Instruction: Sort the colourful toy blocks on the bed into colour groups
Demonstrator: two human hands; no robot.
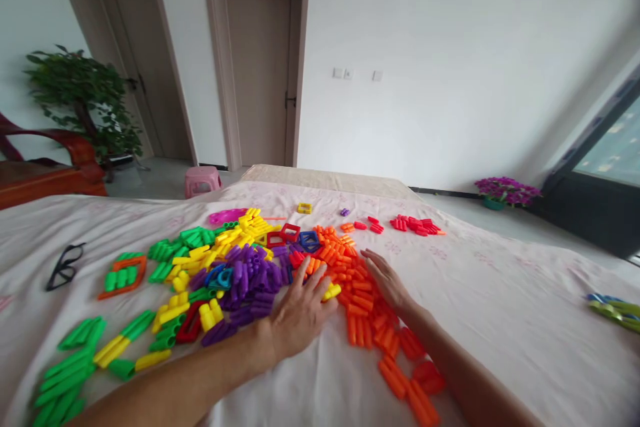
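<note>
Plastic tube-shaped toy blocks lie in colour groups on a cloth-covered surface. My left hand [303, 310] reaches into the middle of the pile, palm down with fingers spread. Its fingertips touch the orange and red pieces, and a yellow block [331, 291] shows beside the thumb. My right hand [390, 285] lies along the right side of the orange blocks [361, 293], fingers stretched out, nothing held. Purple blocks [250, 273] sit just left of my left hand. What is under the left palm is hidden.
Green blocks [67, 373] and yellow blocks [240, 232] spread leftward. Red blocks [415, 225] lie at the far right. Square frames in blue [309, 241] and red [190, 323] sit among them. Black glasses [67, 267] rest at left. A pink stool [203, 180] stands beyond the cloth.
</note>
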